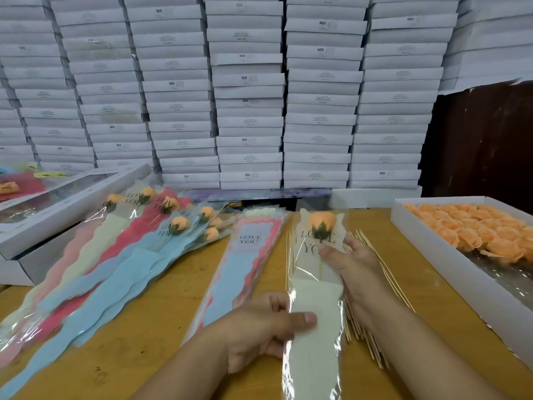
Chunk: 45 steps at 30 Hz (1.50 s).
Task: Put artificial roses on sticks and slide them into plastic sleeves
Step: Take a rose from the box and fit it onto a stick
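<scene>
Left hand (259,330) pinches the sleeve's (314,327) lower end to steady it; right hand (350,262) grips the upper part, seating the rose (322,222).

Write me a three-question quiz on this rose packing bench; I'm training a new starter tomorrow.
1. True or false: the rose in the held sleeve is already on a stick.
2. Which hand pinches the sleeve's lower part? A left hand B right hand
3. Where do the loose roses lie?

Key: 1 true. 2 A. 3 In the white box on the right, beyond the spare sticks.
</scene>
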Each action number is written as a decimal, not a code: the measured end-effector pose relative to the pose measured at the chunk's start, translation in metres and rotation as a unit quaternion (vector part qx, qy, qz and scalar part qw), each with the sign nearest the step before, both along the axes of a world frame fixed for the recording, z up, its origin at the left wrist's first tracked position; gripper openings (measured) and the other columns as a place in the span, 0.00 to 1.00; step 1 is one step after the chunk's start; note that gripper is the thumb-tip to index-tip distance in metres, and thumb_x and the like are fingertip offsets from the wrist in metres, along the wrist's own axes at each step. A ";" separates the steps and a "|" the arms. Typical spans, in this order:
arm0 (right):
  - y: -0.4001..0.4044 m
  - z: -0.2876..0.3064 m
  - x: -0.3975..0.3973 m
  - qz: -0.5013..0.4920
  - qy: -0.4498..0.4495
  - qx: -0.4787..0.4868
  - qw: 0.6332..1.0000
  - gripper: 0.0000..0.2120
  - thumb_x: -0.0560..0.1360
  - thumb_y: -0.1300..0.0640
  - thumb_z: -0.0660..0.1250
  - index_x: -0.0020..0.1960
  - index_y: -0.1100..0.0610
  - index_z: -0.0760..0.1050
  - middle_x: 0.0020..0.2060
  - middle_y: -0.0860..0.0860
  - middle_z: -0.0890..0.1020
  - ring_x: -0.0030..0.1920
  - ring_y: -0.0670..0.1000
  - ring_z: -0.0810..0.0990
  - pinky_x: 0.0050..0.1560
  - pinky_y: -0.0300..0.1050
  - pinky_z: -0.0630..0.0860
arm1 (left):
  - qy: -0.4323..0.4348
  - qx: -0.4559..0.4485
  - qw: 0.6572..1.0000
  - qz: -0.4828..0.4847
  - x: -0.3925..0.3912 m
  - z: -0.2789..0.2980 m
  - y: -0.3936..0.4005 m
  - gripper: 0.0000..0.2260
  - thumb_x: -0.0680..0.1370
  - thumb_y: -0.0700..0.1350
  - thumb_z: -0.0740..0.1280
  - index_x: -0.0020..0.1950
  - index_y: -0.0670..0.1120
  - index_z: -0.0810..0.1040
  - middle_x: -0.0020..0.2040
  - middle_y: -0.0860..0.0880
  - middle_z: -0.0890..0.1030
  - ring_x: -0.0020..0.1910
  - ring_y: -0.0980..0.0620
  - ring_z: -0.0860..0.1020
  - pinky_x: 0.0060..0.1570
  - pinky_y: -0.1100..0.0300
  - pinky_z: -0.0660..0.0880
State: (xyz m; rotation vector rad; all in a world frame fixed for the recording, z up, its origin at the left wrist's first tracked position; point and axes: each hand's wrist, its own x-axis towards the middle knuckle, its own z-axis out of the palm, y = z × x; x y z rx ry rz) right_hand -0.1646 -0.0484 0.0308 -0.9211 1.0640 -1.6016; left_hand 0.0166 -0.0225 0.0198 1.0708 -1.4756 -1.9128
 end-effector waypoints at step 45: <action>-0.010 -0.008 -0.017 0.069 0.031 0.063 0.995 0.09 0.80 0.53 0.65 0.59 0.54 0.76 0.45 0.55 0.87 0.37 0.50 0.85 0.36 0.42 0.80 | 0.006 -0.052 0.980 0.191 0.035 0.031 -0.027 0.04 0.73 0.38 0.74 0.38 0.41 0.84 0.34 0.43 0.83 0.27 0.50 0.80 0.24 0.63 0.75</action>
